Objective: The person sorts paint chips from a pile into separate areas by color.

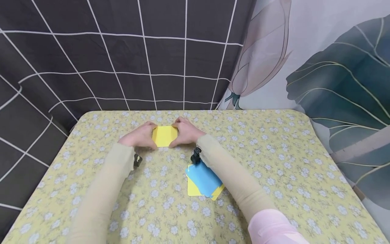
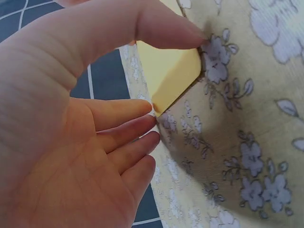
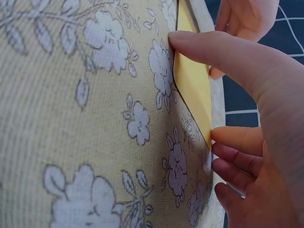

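A small yellow card (image 1: 164, 136) lies near the far edge of the table, its left and right sides bent upward. From the left, my left hand (image 1: 140, 136) holds one side, thumb at the near corner and index finger at the far one. My right hand (image 1: 187, 131) grips the opposite side the same way. The left wrist view shows the card's raised flap (image 2: 178, 78) between thumb and fingertips, with the other fingers loosely extended. In the right wrist view the other flap (image 3: 194, 90) sits between the right thumb and index finger.
Blue cards (image 1: 203, 179) lie fanned over yellow cards (image 1: 193, 187), partly under my right forearm. A floral cloth (image 1: 164, 210) covers the table. Behind it hangs a dark gridded curtain (image 1: 122, 54), and a leaf-patterned one (image 1: 335, 88) is at the right.
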The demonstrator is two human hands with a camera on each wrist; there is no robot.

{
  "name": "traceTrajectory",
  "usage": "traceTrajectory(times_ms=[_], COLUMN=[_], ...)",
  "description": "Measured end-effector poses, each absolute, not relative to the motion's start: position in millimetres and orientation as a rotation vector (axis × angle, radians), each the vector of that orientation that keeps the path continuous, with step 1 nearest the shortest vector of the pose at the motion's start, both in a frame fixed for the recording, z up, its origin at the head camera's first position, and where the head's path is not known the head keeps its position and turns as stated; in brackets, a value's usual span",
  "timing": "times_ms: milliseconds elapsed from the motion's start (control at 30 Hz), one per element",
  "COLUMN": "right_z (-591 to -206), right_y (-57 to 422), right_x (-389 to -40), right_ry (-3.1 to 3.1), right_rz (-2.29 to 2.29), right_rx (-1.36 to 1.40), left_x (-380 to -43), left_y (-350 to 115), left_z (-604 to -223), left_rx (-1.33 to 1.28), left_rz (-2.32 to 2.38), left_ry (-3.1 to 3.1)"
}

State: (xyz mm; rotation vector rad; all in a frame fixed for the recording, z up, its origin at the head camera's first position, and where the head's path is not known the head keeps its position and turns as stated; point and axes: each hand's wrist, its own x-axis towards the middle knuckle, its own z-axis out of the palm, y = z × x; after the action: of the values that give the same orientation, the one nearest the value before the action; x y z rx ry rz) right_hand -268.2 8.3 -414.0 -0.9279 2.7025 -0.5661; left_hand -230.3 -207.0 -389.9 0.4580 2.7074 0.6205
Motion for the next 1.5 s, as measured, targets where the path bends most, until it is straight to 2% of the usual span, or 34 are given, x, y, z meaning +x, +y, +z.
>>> traceTrajectory(times_ms=[400,600,867,1233,1500], right_z=[-393,-371,-361,-354,-363], right_y=[22,44,79,119,143], right_x=[-265,-258,-243,-215,-198], right_ry=[2.694,2.696,2.732,2.73,2.701], right_rz=[-0.742,-0.815,-0.795,-0.738,-0.704], right_rx=[-0.927,-0.971,-1.024,-1.096,-1.132], left_x=[-218,-204,-176,-137,-114], left_y=[-202,-188,-164,-126,-99], left_z=[-380,-369,-360,-372,-383], left_rx=[0.454,0.531,0.567,0.609,0.695], left_rz=[0.704,0.756,0.835,0.809,0.682], left_ry=[2.787,2.885,2.934,2.919,2.922])
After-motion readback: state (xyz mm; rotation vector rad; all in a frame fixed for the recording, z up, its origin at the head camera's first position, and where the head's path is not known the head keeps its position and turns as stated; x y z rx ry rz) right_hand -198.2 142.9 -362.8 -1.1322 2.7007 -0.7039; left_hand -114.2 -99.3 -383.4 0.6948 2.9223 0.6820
